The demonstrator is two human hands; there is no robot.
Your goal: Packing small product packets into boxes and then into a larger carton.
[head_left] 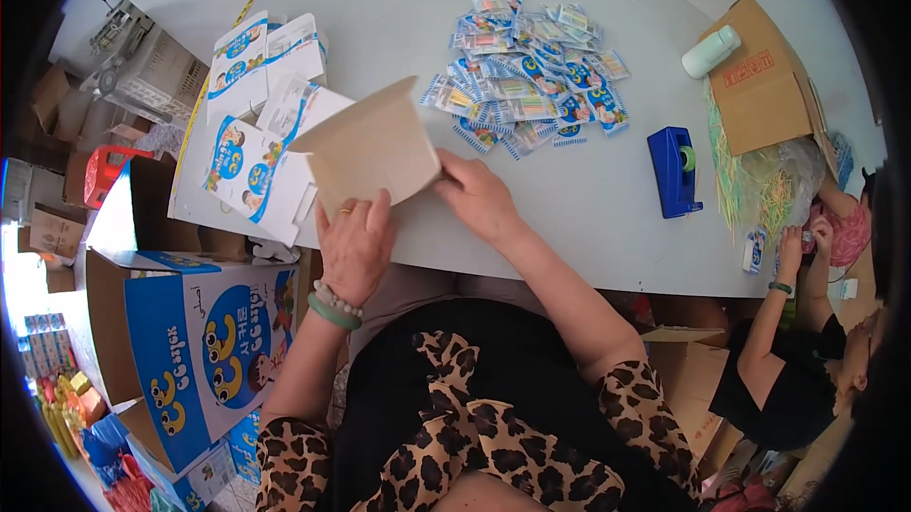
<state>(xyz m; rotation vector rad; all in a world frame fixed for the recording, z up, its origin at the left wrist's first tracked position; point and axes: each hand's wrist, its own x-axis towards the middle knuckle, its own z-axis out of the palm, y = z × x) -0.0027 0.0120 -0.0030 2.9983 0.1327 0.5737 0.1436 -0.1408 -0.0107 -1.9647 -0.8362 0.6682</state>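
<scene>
A small carton (372, 153), its plain grey-beige inner side turned up and one panel raised, is held at the table's near edge. My right hand (479, 197) pinches its right edge, with the thumb on top and the other fingers partly hidden. Along the near edge of the carton, my left hand (359, 244) grips it with bent fingers; a ring and two bracelets show on this hand and wrist. Beside it on the left lie flattened white and blue printed cartons (251, 156), partly overlapping. Beyond my hands is a heap of small clear and blue sachets (531, 71).
A blue tape dispenser (672, 172) stands on the grey table (569, 227) to the right. Farther right are an open cardboard box (764, 85), a white bottle (710, 51) and colourful thin sticks (773, 199). Another person's hands (802, 239) work there. A large printed box (204, 341) stands at lower left.
</scene>
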